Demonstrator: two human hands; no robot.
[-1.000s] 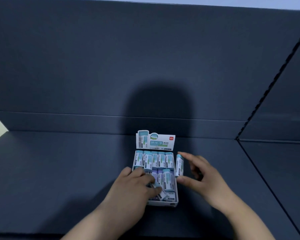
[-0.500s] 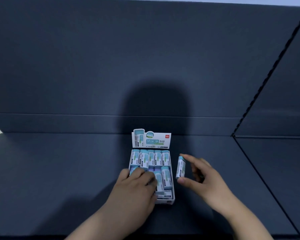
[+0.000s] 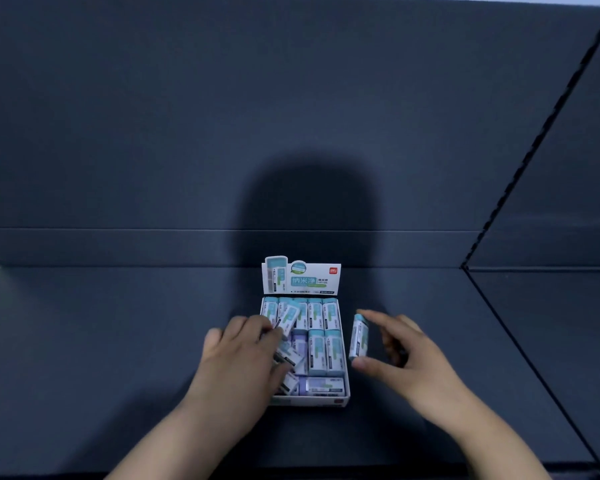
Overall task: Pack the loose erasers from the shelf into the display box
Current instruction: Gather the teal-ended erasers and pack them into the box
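Note:
A white display box point(image 3: 343, 399) with an upright printed header card point(image 3: 302, 277) sits on the dark shelf, holding several teal and white erasers point(image 3: 326, 348). My left hand point(image 3: 243, 358) reaches over the box's left side and pinches a tilted eraser point(image 3: 289, 317) that sticks up from the back row. Just right of the box, my right hand point(image 3: 402, 355) holds another eraser point(image 3: 358, 337) upright between forefinger and thumb, outside the box wall.
The dark shelf floor point(image 3: 118, 341) stretches left and right of the box. A dark back wall point(image 3: 291, 116) rises behind it, and a dark side panel point(image 3: 575, 202) closes the right. My head's shadow falls on the wall above the box.
My left hand has pulled back towards the box's left edge and lifted a tilted eraser there. My right hand has carried its eraser away from the box wall to the right.

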